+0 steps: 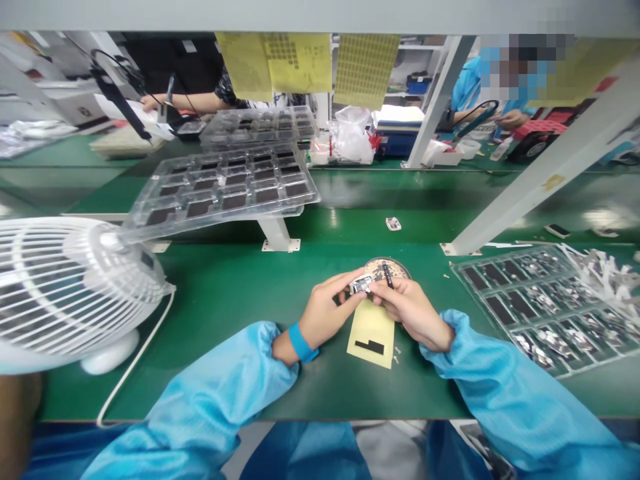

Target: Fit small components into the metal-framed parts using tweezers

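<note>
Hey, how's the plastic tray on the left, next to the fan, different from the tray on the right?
The left tray sits raised above the green bench; the right tray lies on it. The left tray shows flat dark pieces, while the right tray also has jumbled pale bits. Both are clear, divided plastic.

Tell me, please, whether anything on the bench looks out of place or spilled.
Pale scraps lie loose on the green bench beside the yellow sheet, like stray offcuts; at the right, tangled white strips bunch untidily at the clear tray.
</note>
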### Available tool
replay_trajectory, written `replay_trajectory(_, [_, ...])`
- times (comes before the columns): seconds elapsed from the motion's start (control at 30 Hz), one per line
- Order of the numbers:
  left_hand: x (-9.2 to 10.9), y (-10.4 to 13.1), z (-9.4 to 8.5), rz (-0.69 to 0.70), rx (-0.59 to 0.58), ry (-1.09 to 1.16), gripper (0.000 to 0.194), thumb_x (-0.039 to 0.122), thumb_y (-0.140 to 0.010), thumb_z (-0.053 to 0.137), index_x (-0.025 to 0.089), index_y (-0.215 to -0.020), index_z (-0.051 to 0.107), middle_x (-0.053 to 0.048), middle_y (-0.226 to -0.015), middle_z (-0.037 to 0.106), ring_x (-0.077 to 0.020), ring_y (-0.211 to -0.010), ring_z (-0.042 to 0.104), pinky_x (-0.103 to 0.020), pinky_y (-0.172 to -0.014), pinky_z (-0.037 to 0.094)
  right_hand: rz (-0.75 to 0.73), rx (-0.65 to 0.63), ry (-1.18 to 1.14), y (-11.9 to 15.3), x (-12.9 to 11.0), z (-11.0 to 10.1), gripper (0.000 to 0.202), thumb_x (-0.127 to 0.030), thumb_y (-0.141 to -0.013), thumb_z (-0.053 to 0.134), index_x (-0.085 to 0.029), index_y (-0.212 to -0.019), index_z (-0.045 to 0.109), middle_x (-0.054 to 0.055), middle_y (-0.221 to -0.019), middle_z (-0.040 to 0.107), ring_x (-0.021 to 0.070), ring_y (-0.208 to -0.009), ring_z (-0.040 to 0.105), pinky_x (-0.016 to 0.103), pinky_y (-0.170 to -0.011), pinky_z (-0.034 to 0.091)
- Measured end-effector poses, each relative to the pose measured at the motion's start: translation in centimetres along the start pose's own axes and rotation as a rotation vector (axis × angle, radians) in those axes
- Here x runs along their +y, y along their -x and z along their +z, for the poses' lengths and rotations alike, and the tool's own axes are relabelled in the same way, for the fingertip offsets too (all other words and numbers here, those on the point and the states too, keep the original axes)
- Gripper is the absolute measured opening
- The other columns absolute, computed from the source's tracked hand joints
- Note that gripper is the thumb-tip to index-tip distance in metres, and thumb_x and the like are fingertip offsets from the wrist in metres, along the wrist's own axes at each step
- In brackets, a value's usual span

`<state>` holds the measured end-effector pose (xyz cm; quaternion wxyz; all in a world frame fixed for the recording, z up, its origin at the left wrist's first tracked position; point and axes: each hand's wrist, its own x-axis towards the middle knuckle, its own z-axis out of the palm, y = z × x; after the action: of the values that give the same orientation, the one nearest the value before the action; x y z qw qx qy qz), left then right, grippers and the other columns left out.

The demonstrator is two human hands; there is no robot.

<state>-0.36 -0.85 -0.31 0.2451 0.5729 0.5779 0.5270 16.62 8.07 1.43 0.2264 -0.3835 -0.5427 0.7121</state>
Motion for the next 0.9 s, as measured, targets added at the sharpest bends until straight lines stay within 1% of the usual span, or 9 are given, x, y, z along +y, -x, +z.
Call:
replay_trajectory(0.07, [0.1,0.1,-0.1,0.034,0.01,-0.035,0.042,0.032,-0.09,0.068,0.026,-0.132,0.067,-0.007,-0.12,0.071,-0.0098,-0.062,0.049,-0.027,-0.065,0.05,-0.011,0.007,0.025,0.0,0.1,0.0,0.043,-0.053,-0.079,0.079,-0.014,-0.071,0.063,-0.006,-0.049,0.042,0.0032,-0.04,0.023,0.02,-0.04,0.011])
replay_trajectory(0.13, [0.2,0.1,-0.1,0.022,0.029,-0.034,0.042,0.033,-0.089,0.07,0.025,-0.13,0.069,-0.007,-0.115,0.073,-0.0102,-0.062,0.051,-0.027,-0.064,0.051,-0.064,0.021,0.082,0.1,0.2,-0.2,0.041,-0.052,-0.08,0.078,-0.014,-0.073,0.065,-0.003,-0.056,0.052,0.0044,-0.043,0.031,0.02,-0.04,0.02])
replay_trajectory(0.2, [0.2,0.1,0.1,-0.064,0.038,0.039,0.044,0.034,-0.086,0.074,0.023,-0.128,0.07,-0.006,-0.102,0.076,-0.0115,-0.064,0.056,-0.027,-0.064,0.053,-0.171,0.052,0.171,0.0,0.3,-0.3,0.037,-0.049,-0.081,0.078,-0.014,-0.076,0.067,0.001,-0.067,0.061,0.008,-0.053,0.046,0.021,-0.048,0.036])
replay_trajectory(0.27, [0.2,0.1,0.3,-0.184,0.019,0.204,0.049,0.034,-0.083,0.077,0.02,-0.129,0.069,-0.006,-0.096,0.077,-0.0147,-0.071,0.064,-0.029,-0.07,0.056,-0.299,0.091,0.198,-0.1,0.4,-0.4,0.033,-0.045,-0.079,0.081,-0.016,-0.086,0.067,0.003,-0.08,0.066,0.0132,-0.07,0.058,0.024,-0.065,0.048])
replay_trajectory(0.37, [0.4,0.1,0.6,-0.303,-0.035,0.492,0.056,0.032,-0.079,0.081,0.017,-0.132,0.067,-0.01,-0.108,0.077,-0.0209,-0.089,0.072,-0.035,-0.085,0.06,-0.39,0.063,0.114,-0.3,0.6,-0.3,0.036,-0.04,-0.078,0.083,-0.02,-0.1,0.063,0.003,-0.095,0.067,0.0177,-0.089,0.063,0.031,-0.085,0.052])
replay_trajectory(0.47, [0.8,0.2,1.0,-0.346,-0.056,0.652,0.054,0.03,-0.078,0.082,0.016,-0.128,0.068,-0.013,-0.117,0.074,-0.023,-0.095,0.073,-0.039,-0.09,0.061,-0.36,0.015,0.07,-0.4,0.8,-0.1,0.035,-0.041,-0.078,0.082,-0.02,-0.101,0.064,0.005,-0.099,0.069,0.0201,-0.097,0.065,0.033,-0.091,0.052])
replay_trajectory(0.6, [1.4,0.4,1.3,-0.284,-0.044,0.665,0.043,0.026,-0.08,0.08,0.018,-0.121,0.072,-0.013,-0.126,0.068,-0.0241,-0.105,0.07,-0.036,-0.089,0.061,-0.3,0.002,0.029,-0.2,0.9,0.4,0.038,-0.042,-0.075,0.084,-0.02,-0.1,0.065,0.005,-0.099,0.07,0.0203,-0.095,0.066,0.032,-0.087,0.052])
replay_trajectory(0.73, [1.4,0.8,1.6,-0.179,0.005,0.533,0.034,0.024,-0.083,0.075,0.021,-0.116,0.075,-0.01,-0.116,0.063,-0.0201,-0.099,0.068,-0.03,-0.083,0.061,-0.249,-0.036,0.039,0.0,0.7,0.6,0.037,-0.043,-0.072,0.086,-0.018,-0.092,0.067,0.003,-0.089,0.069,0.0185,-0.084,0.064,0.029,-0.077,0.05])
replay_trajectory(0.9, [1.4,0.7,1.4,-0.167,-0.016,0.43,0.034,0.023,-0.085,0.072,0.021,-0.119,0.074,-0.01,-0.116,0.063,-0.0196,-0.096,0.068,-0.03,-0.081,0.059,-0.255,-0.032,0.143,0.0,0.5,0.4,0.038,-0.047,-0.074,0.083,-0.015,-0.085,0.067,0.003,-0.079,0.066,0.0172,-0.073,0.058,0.028,-0.066,0.045])
